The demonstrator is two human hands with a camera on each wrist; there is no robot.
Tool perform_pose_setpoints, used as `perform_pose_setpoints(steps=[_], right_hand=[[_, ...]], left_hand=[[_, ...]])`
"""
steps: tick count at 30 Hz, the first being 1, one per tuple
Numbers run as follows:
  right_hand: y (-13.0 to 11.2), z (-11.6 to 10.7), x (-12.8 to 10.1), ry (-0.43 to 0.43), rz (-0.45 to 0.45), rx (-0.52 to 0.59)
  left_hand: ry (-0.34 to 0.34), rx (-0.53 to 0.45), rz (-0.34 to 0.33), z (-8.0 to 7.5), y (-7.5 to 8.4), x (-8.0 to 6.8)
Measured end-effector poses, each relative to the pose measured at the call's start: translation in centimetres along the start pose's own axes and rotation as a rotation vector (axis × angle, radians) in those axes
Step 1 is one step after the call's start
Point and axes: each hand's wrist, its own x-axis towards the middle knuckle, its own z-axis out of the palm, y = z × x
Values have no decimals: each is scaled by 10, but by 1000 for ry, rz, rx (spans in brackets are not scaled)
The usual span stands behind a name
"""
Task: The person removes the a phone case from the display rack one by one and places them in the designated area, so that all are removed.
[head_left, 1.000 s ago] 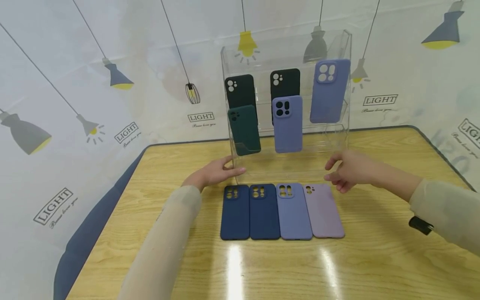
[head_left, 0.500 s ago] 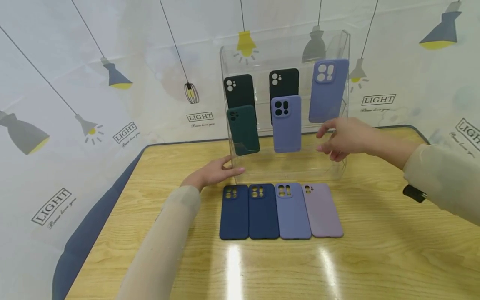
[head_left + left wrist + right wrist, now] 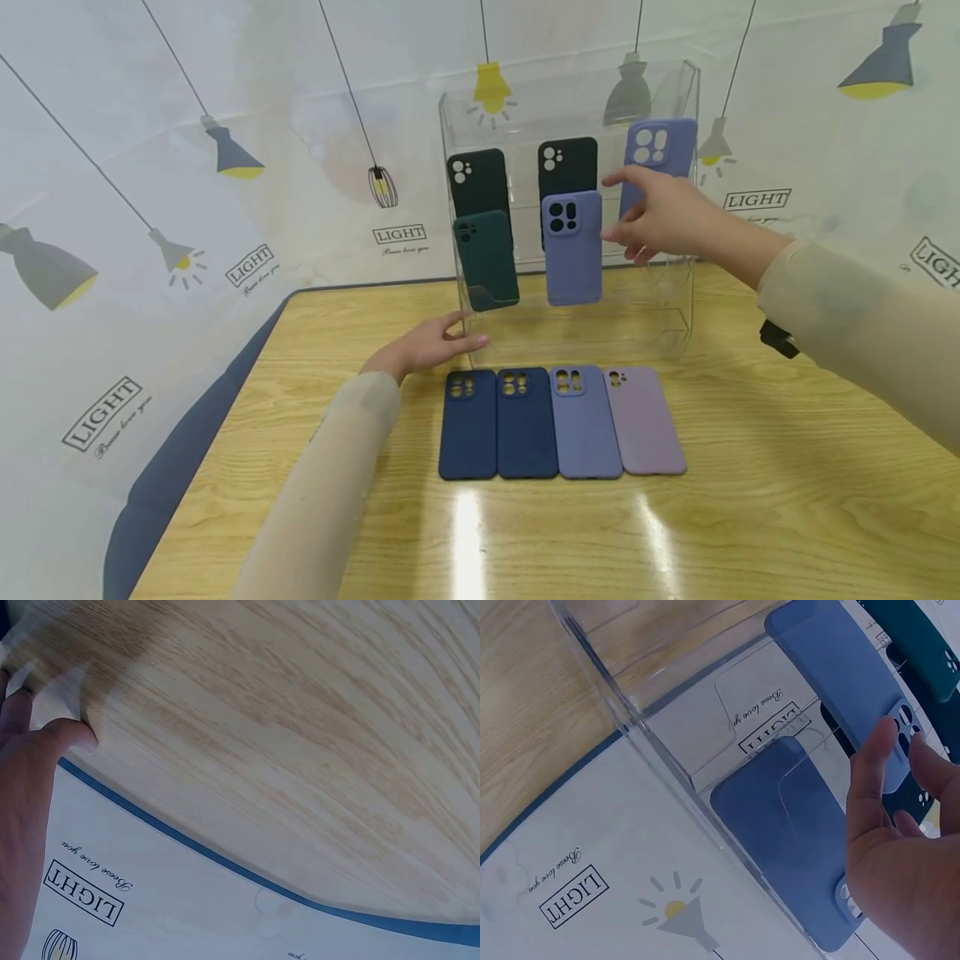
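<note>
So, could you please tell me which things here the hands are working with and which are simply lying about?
In use:
- right hand reaching at the periwinkle case on the top tier
- left hand against the clear acrylic rack

Lying about:
- four cases in a row on the table
- two black cases, a green case and another periwinkle case in the rack

Periwinkle case (image 3: 658,142), lamp-patterned backdrop (image 3: 225,158)

The left hand (image 3: 423,346) lay low at centre-left of the head view, fingers straight and relaxed, its sleeved forearm stretching from the lower edge. The right hand (image 3: 663,218) was raised at upper right, fingers loosely extended, holding nothing.
</note>
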Motion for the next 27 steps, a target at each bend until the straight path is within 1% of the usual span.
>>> perform_pose_setpoints(steps=[5, 14, 17, 21, 27], right_hand=[[-4, 6, 10, 52, 6, -19], [0, 22, 17, 63, 4, -15], [4, 28, 17, 95, -16, -26], [12, 40, 14, 176, -74, -58], [28, 55, 10, 312, -210, -120]], left_hand=[[1, -12, 4, 0, -1, -1], [-3, -35, 18, 1, -1, -5], [-3, -31, 23, 1, -2, -5], [0, -25, 16, 0, -1, -6], [2, -20, -12, 0, 3, -6]])
